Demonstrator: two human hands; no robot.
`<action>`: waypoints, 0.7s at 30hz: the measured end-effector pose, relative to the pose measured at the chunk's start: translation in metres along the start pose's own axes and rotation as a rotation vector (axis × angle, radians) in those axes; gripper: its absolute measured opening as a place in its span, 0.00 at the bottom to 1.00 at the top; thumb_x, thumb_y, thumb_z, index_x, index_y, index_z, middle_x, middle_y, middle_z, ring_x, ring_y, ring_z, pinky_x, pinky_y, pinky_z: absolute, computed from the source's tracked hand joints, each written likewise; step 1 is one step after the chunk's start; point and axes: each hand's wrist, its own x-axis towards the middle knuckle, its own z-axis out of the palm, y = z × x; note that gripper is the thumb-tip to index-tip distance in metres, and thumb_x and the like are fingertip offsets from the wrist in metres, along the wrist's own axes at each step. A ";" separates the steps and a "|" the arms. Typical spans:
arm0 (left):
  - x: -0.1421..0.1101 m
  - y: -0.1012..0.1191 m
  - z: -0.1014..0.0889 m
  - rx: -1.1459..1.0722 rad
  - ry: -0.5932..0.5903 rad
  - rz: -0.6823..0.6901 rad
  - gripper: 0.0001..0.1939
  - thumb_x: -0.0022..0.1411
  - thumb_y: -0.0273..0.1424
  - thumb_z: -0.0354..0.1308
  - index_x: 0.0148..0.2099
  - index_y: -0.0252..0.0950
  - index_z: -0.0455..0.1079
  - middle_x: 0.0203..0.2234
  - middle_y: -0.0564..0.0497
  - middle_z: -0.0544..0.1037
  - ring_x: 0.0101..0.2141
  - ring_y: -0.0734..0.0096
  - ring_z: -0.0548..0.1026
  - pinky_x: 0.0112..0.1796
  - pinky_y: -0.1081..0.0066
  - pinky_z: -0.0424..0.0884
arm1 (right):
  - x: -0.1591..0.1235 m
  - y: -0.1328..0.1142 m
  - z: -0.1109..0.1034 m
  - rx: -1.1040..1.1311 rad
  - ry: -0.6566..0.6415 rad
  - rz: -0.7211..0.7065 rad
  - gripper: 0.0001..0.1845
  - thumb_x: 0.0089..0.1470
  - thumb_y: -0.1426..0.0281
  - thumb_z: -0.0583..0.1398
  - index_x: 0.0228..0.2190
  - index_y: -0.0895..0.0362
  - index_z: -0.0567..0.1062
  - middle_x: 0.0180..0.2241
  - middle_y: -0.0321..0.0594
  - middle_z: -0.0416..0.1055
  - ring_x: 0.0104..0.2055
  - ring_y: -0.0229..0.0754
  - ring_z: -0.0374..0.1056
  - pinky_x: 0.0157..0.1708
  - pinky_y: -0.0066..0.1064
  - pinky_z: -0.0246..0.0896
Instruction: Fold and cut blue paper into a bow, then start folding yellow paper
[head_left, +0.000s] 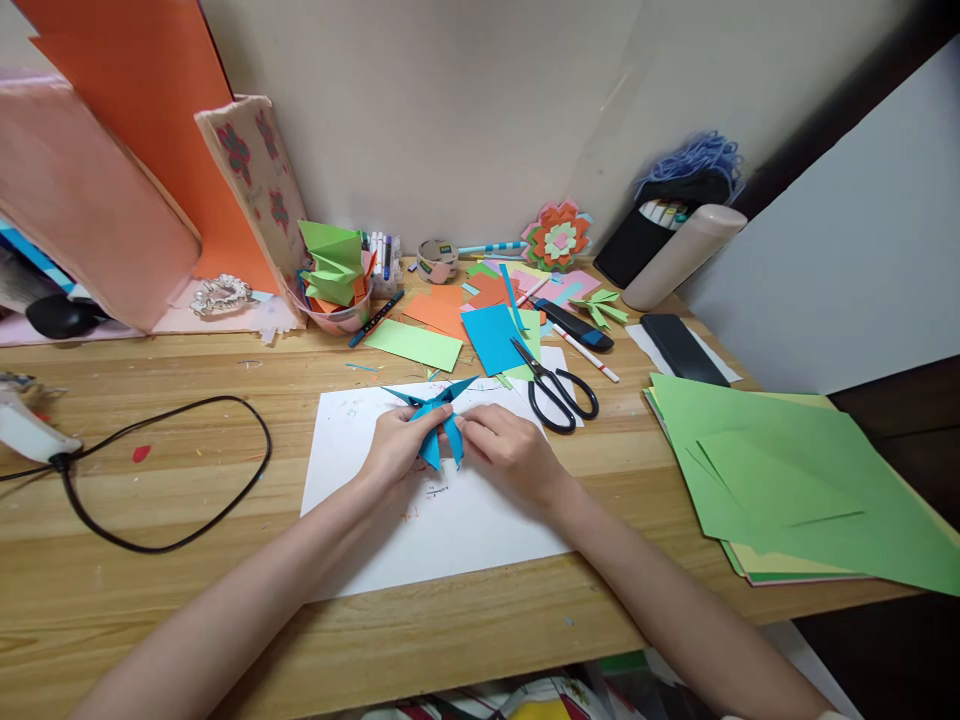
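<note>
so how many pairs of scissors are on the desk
1: black-handled scissors lie just right of the blue folded paper that the left hand and right hand hold. Others may hide under the paper scraps.

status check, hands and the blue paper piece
Left hand and right hand both pinching the blue folded paper piece over the white sheet. Scissors lie beside the right hand, apart.

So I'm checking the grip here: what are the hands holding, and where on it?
Both the left hand and the right hand pinch the blue folded paper near its middle.
</note>
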 end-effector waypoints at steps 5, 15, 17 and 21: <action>-0.001 0.000 -0.001 0.032 -0.023 0.049 0.18 0.40 0.41 0.66 0.24 0.31 0.69 0.14 0.52 0.72 0.12 0.76 0.66 0.12 0.76 0.59 | 0.004 0.003 0.000 0.701 0.040 0.555 0.10 0.53 0.65 0.58 0.25 0.57 0.72 0.28 0.40 0.71 0.31 0.39 0.68 0.32 0.30 0.64; -0.009 0.003 0.003 0.001 -0.038 0.132 0.17 0.39 0.37 0.68 0.29 0.28 0.74 0.14 0.53 0.71 0.13 0.79 0.64 0.12 0.78 0.55 | 0.003 0.016 0.001 1.216 -0.189 1.008 0.15 0.39 0.61 0.67 0.24 0.61 0.74 0.21 0.37 0.73 0.23 0.34 0.68 0.27 0.25 0.63; -0.010 0.003 0.003 0.009 -0.044 0.115 0.17 0.40 0.37 0.67 0.30 0.28 0.74 0.13 0.53 0.71 0.13 0.79 0.64 0.12 0.78 0.54 | 0.003 0.016 -0.001 1.202 -0.185 0.983 0.15 0.39 0.62 0.67 0.23 0.61 0.74 0.20 0.37 0.73 0.23 0.33 0.67 0.26 0.24 0.61; -0.008 0.002 0.004 0.017 -0.048 0.108 0.18 0.39 0.38 0.67 0.30 0.29 0.73 0.13 0.53 0.70 0.13 0.78 0.64 0.12 0.77 0.54 | 0.005 0.012 -0.003 1.132 -0.147 0.946 0.13 0.38 0.64 0.68 0.21 0.61 0.74 0.19 0.36 0.71 0.22 0.34 0.66 0.25 0.25 0.59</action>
